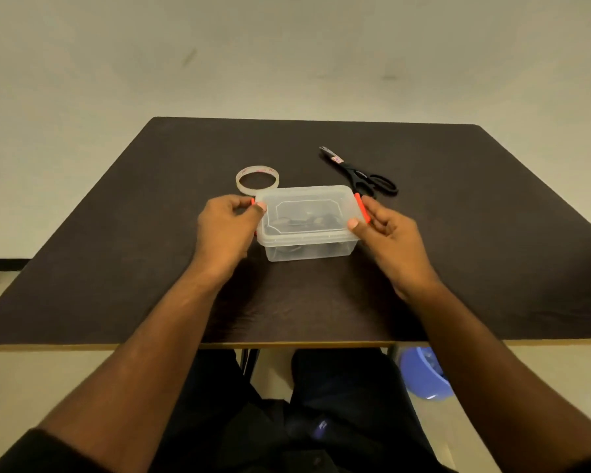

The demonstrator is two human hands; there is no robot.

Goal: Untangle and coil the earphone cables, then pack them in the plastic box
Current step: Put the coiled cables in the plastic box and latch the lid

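The plastic box (307,222) is sitting near the middle of the dark table (492,254), its clear lid on. The left hand (226,226) is gripping the box's left end, thumb lying on the lid and fingers closing over the orange clip (253,201). The right hand (388,235) is pinching the right orange clip (362,208), thumb pressing the lid's corner. Dark shapes inside are possibly the earphone cables (304,224). A tape roll (257,180) is touching the box's far left corner; scissors (359,171) are lying toward the far right.

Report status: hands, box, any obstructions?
Left hand and right hand at the plastic box's orange clips, lid on. Dark cables inside. Tape roll, scissors clear behind.
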